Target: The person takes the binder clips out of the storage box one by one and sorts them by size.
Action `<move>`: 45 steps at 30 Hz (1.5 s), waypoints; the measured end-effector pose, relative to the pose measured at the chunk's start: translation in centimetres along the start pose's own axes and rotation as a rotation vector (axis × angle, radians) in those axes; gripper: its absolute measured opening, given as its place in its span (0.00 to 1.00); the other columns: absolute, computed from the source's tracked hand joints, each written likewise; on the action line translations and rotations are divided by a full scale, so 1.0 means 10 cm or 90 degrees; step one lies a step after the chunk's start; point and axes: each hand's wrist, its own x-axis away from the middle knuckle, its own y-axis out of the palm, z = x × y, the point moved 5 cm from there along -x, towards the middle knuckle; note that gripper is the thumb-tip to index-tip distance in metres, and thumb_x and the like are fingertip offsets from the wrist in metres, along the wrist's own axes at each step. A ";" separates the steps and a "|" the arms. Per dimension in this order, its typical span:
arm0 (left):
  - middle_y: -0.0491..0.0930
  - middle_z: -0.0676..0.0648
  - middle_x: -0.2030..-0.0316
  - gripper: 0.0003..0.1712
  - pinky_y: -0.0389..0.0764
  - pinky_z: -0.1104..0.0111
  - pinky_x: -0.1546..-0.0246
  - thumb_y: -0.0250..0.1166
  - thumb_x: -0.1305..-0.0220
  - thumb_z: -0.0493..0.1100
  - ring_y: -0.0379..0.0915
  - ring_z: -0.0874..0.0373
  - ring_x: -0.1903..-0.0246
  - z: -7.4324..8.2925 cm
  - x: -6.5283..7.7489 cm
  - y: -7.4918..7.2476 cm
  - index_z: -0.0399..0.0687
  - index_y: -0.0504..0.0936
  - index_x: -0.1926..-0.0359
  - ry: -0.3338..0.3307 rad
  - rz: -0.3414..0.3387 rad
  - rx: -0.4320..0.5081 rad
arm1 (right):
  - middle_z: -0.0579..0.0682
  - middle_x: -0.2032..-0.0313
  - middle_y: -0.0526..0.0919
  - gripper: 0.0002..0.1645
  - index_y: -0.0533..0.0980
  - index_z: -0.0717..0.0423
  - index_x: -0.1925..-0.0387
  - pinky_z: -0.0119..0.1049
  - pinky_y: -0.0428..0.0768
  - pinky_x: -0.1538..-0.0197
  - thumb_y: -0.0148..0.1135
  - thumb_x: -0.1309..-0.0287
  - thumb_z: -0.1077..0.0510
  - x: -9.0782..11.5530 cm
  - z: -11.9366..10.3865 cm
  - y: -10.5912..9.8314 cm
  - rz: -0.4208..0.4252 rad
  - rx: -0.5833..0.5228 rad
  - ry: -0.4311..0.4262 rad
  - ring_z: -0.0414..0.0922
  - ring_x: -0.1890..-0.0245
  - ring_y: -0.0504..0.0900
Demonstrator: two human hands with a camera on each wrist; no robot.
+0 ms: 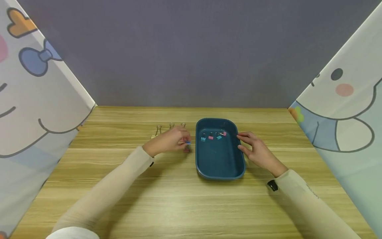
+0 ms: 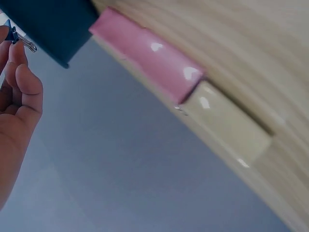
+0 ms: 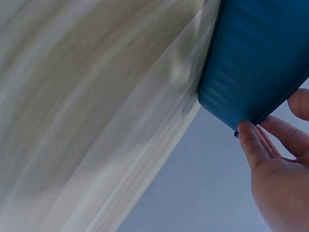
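- The blue binder clip (image 1: 187,143) is at the fingertips of the left hand (image 1: 168,140), which pinch it narrowly; in the left wrist view its silver handles jut out past those fingertips.
- A dark reddish clip (image 1: 186,150) sits on the table just below the pinching fingers, on the wearer's side.
- Behind the left fingers, a pink clip (image 2: 147,55) and a cream clip (image 2: 229,123) sit side by side with their ends meeting; silver handles show above the knuckles in the head view.
- Just right of the left fingertips, and apart from them, stands the blue tray (image 1: 221,178), between the two hands.
- The right hand (image 1: 259,153) touches the tray's right rim, its fingers fairly straight and the thumb spread from them.
- Inside the tray, between both sets of fingers, lie a left teal clip (image 1: 203,139), a middle pink clip (image 1: 210,137), another teal clip (image 1: 219,137) and a far pink clip (image 1: 224,133), the last nearest the right fingertips.
- Beneath both hands spreads the wood-grain table (image 1: 167,199); a grey wall (image 1: 191,59) rises beyond the fingers.
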 end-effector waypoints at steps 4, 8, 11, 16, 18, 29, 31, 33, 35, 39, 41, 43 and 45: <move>0.78 0.52 0.66 0.04 0.75 0.72 0.64 0.67 0.43 0.34 0.72 0.60 0.65 -0.05 0.07 0.04 0.43 0.82 0.65 -0.005 -0.004 0.013 | 0.60 0.43 0.69 0.26 0.68 0.71 0.41 0.53 0.71 0.48 0.59 0.38 0.64 0.00 0.00 0.00 -0.003 0.002 0.006 0.58 0.44 0.69; 0.77 0.53 0.68 0.05 0.75 0.72 0.62 0.67 0.45 0.32 0.74 0.59 0.63 -0.10 0.12 0.09 0.46 0.81 0.69 -0.008 -0.003 0.017 | 0.60 0.42 0.68 0.26 0.68 0.71 0.41 0.53 0.71 0.48 0.59 0.38 0.63 0.00 0.01 -0.01 -0.003 0.000 0.009 0.58 0.43 0.69; 0.78 0.53 0.67 0.07 0.75 0.70 0.56 0.67 0.47 0.30 0.75 0.56 0.56 -0.14 0.14 0.12 0.45 0.80 0.71 -0.009 -0.008 0.030 | 0.60 0.42 0.68 0.26 0.68 0.71 0.41 0.54 0.71 0.48 0.59 0.38 0.63 -0.01 0.01 -0.01 -0.002 0.002 0.006 0.59 0.44 0.69; 0.76 0.54 0.74 0.11 0.75 0.71 0.61 0.67 0.47 0.29 0.77 0.57 0.59 -0.20 0.18 0.18 0.45 0.75 0.77 -0.009 -0.014 0.042 | 0.60 0.43 0.69 0.25 0.69 0.71 0.41 0.54 0.71 0.49 0.59 0.38 0.64 -0.02 0.02 0.00 0.000 0.008 0.005 0.58 0.44 0.70; 0.74 0.56 0.77 0.10 0.74 0.71 0.66 0.67 0.46 0.30 0.74 0.60 0.68 -0.22 0.21 0.20 0.46 0.76 0.78 -0.010 -0.015 0.034 | 0.60 0.43 0.69 0.25 0.69 0.71 0.41 0.54 0.71 0.48 0.59 0.38 0.64 -0.02 0.02 0.00 0.000 0.007 0.007 0.58 0.44 0.70; 0.77 0.55 0.73 0.06 0.74 0.73 0.69 0.67 0.46 0.30 0.69 0.63 0.72 -0.33 0.27 0.31 0.45 0.83 0.71 -0.074 -0.060 0.041 | 0.61 0.43 0.69 0.25 0.69 0.72 0.42 0.54 0.70 0.48 0.59 0.38 0.64 -0.03 -0.01 0.01 0.004 0.015 -0.001 0.59 0.44 0.70; 0.76 0.56 0.75 0.06 0.74 0.73 0.70 0.68 0.46 0.31 0.69 0.63 0.73 -0.33 0.26 0.33 0.46 0.83 0.71 -0.085 -0.062 0.039 | 0.60 0.43 0.69 0.25 0.69 0.72 0.41 0.54 0.71 0.48 0.59 0.38 0.64 -0.03 0.00 0.01 0.003 0.014 0.001 0.59 0.44 0.70; 0.75 0.57 0.76 0.06 0.74 0.73 0.70 0.68 0.46 0.31 0.69 0.63 0.74 -0.33 0.26 0.33 0.46 0.82 0.72 -0.089 -0.062 0.038 | 0.60 0.43 0.69 0.25 0.69 0.71 0.41 0.53 0.71 0.48 0.59 0.38 0.64 -0.03 0.01 0.02 0.003 0.014 0.001 0.58 0.44 0.70; 0.74 0.57 0.77 0.06 0.74 0.73 0.70 0.68 0.47 0.31 0.69 0.64 0.74 -0.34 0.25 0.34 0.47 0.82 0.72 -0.091 -0.063 0.034 | 0.60 0.43 0.69 0.25 0.69 0.71 0.41 0.53 0.71 0.48 0.59 0.38 0.64 -0.03 0.01 0.02 0.004 0.012 -0.001 0.58 0.44 0.70; 0.74 0.58 0.78 0.07 0.74 0.73 0.71 0.67 0.47 0.31 0.69 0.63 0.74 -0.34 0.23 0.35 0.48 0.81 0.73 -0.086 -0.068 0.023 | 0.60 0.43 0.69 0.25 0.69 0.71 0.41 0.53 0.71 0.48 0.60 0.39 0.64 -0.03 0.01 0.01 0.005 0.011 -0.003 0.58 0.44 0.70; 0.74 0.57 0.78 0.08 0.73 0.72 0.71 0.67 0.47 0.31 0.69 0.63 0.74 -0.34 0.22 0.35 0.49 0.81 0.74 -0.087 -0.074 0.013 | 0.60 0.43 0.69 0.26 0.69 0.71 0.41 0.53 0.71 0.48 0.60 0.39 0.64 -0.03 0.01 0.01 0.004 0.011 -0.001 0.58 0.44 0.70; 0.74 0.57 0.77 0.08 0.73 0.72 0.71 0.67 0.47 0.32 0.69 0.64 0.74 -0.34 0.21 0.36 0.50 0.81 0.74 -0.096 -0.081 0.005 | 0.60 0.43 0.69 0.26 0.69 0.71 0.41 0.53 0.71 0.47 0.60 0.39 0.64 -0.03 0.02 0.01 0.004 0.008 0.001 0.58 0.44 0.69; 0.75 0.58 0.76 0.08 0.74 0.70 0.71 0.68 0.47 0.32 0.69 0.64 0.74 -0.34 0.21 0.37 0.50 0.81 0.73 -0.107 -0.089 0.000 | 0.60 0.43 0.69 0.26 0.69 0.71 0.41 0.53 0.71 0.47 0.59 0.39 0.64 -0.03 0.01 0.02 0.003 0.004 0.002 0.58 0.44 0.69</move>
